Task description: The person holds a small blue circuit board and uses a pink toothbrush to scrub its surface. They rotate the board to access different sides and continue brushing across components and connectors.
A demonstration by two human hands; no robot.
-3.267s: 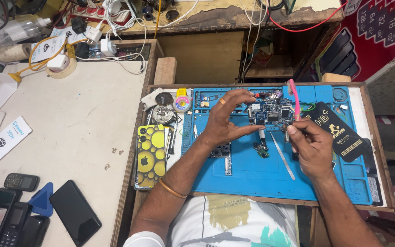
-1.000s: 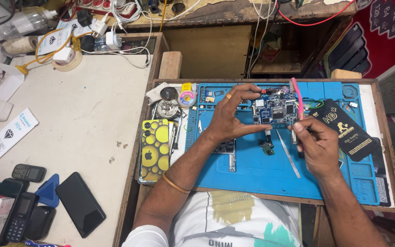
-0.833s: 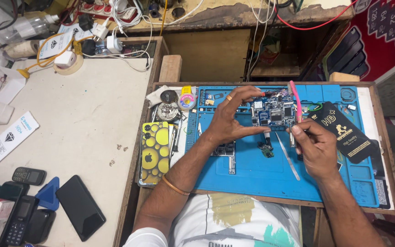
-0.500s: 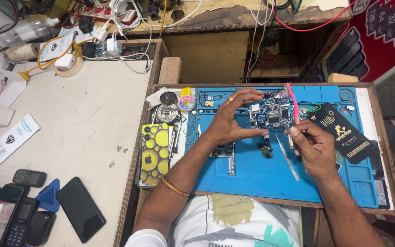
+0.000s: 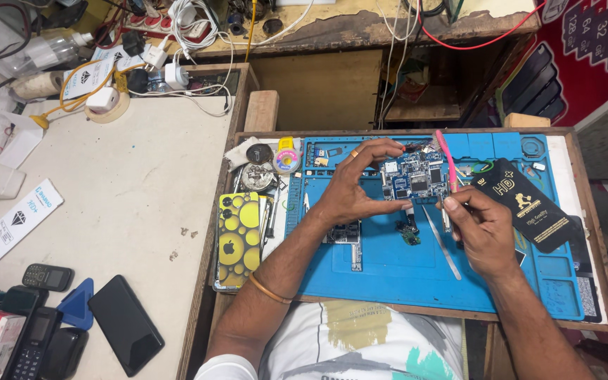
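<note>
Left hand (image 5: 350,193) pinches the small blue circuit board (image 5: 414,178) steady over the blue silicone work mat (image 5: 416,274). Right hand (image 5: 483,229) grips a pink-handled tool (image 5: 448,165) at the board's edge. Board bare, loose parts lie below it; reassembly not begun.

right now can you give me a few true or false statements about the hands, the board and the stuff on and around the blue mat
1. The left hand pinches the small blue circuit board between thumb and fingers. True.
2. The right hand holds a pink-handled tool beside the board. True.
3. The yellow bubble-patterned phone case lies on the right edge of the blue silicone work mat. False: it lies left of the mat.
4. The black rectangular smartphone is propped upright. False: it lies flat on the pale table.
5. The black printed card lies right of the right hand. True.
</note>
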